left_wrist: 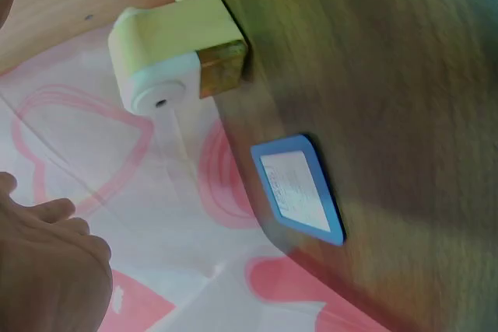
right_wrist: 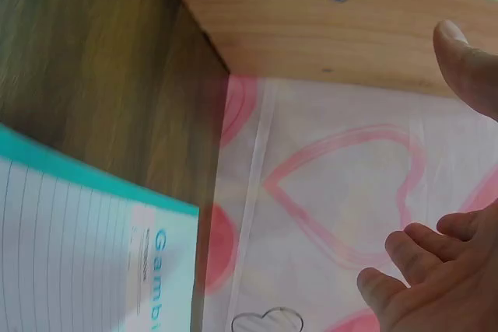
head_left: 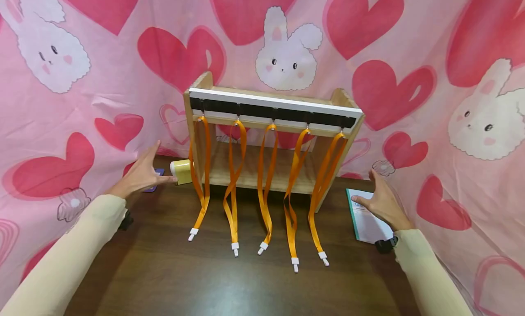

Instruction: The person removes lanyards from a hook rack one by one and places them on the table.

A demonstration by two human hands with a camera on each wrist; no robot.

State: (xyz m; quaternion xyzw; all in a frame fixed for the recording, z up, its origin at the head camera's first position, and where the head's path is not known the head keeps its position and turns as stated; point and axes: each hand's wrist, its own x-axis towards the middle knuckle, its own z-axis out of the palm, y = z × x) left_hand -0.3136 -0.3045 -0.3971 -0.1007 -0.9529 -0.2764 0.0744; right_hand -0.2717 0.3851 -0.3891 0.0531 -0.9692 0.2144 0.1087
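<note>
Both hands are held out with spread fingers and nothing in them. My left hand [head_left: 143, 172] is left of the wooden shelf [head_left: 246, 170], its thumb close beside a yellow pencil sharpener [head_left: 183, 172]. In the left wrist view the sharpener [left_wrist: 175, 48] has a white round front with a hole and an amber see-through part. My right hand [head_left: 381, 200] is right of the shelf, overlapping a lined notepad [head_left: 371, 222] with a teal edge. Several orange lanyards [head_left: 234, 170] with white clips [head_left: 235, 248] hang in a row from the black strip [head_left: 254, 110] on the shelf's front.
A small blue-edged card [left_wrist: 299, 192] with a white label lies on the dark wooden table [head_left: 205, 279], near the sharpener. Pink cloth [head_left: 242, 61] with hearts and rabbits stands behind and at both sides. The lanyards' lower ends reach in front of the shelf.
</note>
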